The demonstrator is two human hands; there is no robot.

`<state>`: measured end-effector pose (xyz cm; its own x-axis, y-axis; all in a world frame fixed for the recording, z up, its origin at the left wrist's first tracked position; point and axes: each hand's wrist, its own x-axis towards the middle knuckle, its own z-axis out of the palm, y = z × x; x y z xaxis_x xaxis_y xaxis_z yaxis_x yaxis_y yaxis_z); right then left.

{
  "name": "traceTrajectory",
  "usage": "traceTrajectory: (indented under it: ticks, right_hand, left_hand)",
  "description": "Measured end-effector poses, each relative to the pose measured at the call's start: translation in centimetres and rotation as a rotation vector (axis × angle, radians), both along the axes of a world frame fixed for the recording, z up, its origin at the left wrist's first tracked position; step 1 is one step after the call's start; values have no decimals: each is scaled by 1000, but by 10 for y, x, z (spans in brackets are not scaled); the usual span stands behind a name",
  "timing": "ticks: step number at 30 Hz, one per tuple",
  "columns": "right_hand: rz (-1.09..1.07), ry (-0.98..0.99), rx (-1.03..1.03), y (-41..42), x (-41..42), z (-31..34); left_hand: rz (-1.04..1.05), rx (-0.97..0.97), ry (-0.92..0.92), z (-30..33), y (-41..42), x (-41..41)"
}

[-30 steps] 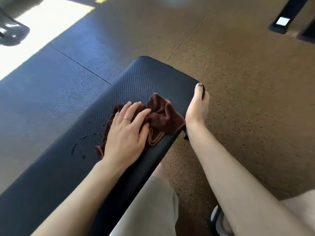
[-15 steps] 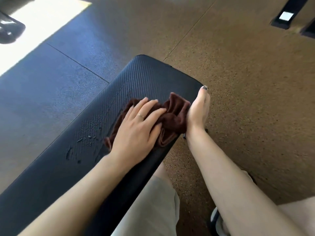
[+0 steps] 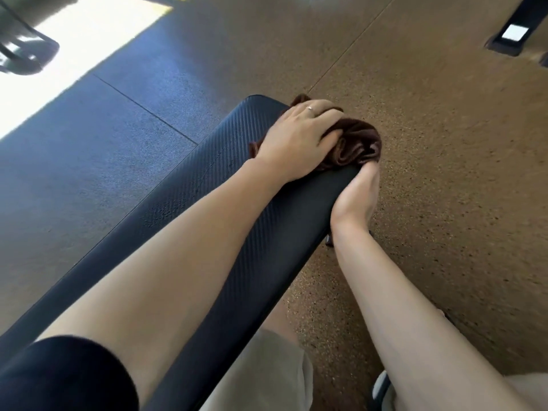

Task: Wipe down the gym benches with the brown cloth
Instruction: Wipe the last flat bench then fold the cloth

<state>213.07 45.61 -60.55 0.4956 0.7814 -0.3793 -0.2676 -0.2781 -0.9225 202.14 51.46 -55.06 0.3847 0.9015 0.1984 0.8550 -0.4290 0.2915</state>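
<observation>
Left hand [image 3: 299, 137] pressed cloth [image 3: 360, 143] at bench [image 3: 237, 221] end, fingers curled over it; right hand [image 3: 357, 197] gripped the side edge.

A crumpled brown cloth [image 3: 354, 143] lies bunched on the far end of the black textured bench [image 3: 237, 221].
</observation>
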Motion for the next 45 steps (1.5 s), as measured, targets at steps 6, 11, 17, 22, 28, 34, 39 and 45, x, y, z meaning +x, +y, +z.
traceTrajectory:
  ticks: [6, 11, 17, 22, 28, 34, 39, 45]
  right_hand:
    - [62, -276, 17, -10, 2, 16]
    - [131, -388, 25, -18, -1, 23]
    - [100, -425, 42, -20, -10, 20]
    - [97, -446, 24, -18, -7, 19]
    - [227, -639, 25, -36, -18, 17]
    - [198, -688, 31, -37, -23, 18]
    - [212, -658, 42, -42, -21, 19]
    - [179, -644, 59, -41, -23, 18]
  left_hand:
    - [336, 6, -92, -2, -59, -90]
    - [438, -49, -60, -4, -180, -90]
    - [376, -43, -13, -7, -192, -84]
    - [387, -13, 7, -7, -92, -74]
    - [302, -84, 42, -3, -253, -96]
    - [521, -54, -5, -7, -202, -150]
    - [620, -69, -30, -5, -199, -153]
    - [595, -114, 42, 1, -272, -169]
